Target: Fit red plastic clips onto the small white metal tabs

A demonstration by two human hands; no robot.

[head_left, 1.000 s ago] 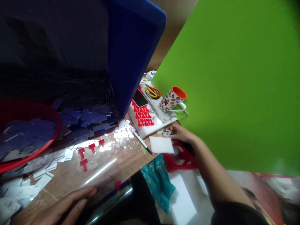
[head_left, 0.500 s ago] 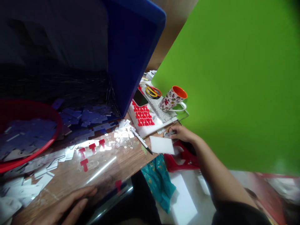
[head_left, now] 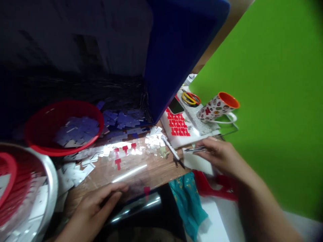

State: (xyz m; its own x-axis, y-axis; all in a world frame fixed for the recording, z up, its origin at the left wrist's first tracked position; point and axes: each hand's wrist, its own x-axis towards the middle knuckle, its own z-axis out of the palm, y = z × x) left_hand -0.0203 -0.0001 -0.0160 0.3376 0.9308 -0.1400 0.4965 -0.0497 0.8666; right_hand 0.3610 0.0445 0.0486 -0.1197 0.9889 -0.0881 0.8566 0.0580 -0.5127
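Observation:
In my right hand (head_left: pixel 222 153) is a pair of slim silver tweezers (head_left: pixel 194 149), pinched between thumb and fingers above a white pad (head_left: pixel 198 163) at the table's edge. My left hand (head_left: pixel 97 205) is at the front left, thumb and forefinger closed on the edge of a clear plastic sheet (head_left: pixel 131 172). Small red T-shaped stickers (head_left: pixel 117 163) are scattered on that sheet, and part of it hangs past the table edge. A black-and-white pen (head_left: pixel 171 149) lies by the pad, beside a pile of small white tags (head_left: pixel 154 137).
A red basket (head_left: pixel 64 153) of flat metal pieces sits before a large blue bin (head_left: pixel 174 57). A steel bowl (head_left: pixel 51 188) is at left. At right are a sheet of red stickers (head_left: pixel 178 124), a phone (head_left: pixel 176 106), scissors (head_left: pixel 191 98) and a patterned mug (head_left: pixel 214 107).
The view has swung left, bringing the steel bowl into sight. My right hand has lifted the tweezers from near the table edge to over the white pad. My left hand shows more fully.

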